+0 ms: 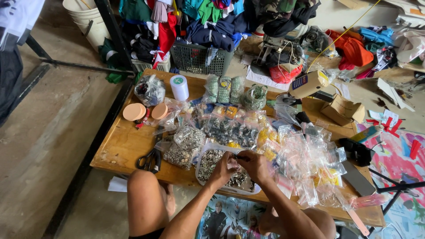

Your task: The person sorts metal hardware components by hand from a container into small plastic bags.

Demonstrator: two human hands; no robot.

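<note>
Hands: left hand [226, 169] and right hand [253, 163] meet fingertip to fingertip, pinching a small metal piece too tiny to identify.
Tray: white tray [202, 158] of small metal fittings lies directly beneath both hands, at the bench [119, 144] near edge.
Nearer hand: both equally close.
Packets: clear zip bags [310, 163] spread to the right.
Scissors: black scissors [150, 159] to the left.
Spool: white spool [179, 87] stands upright, well beyond.
</note>
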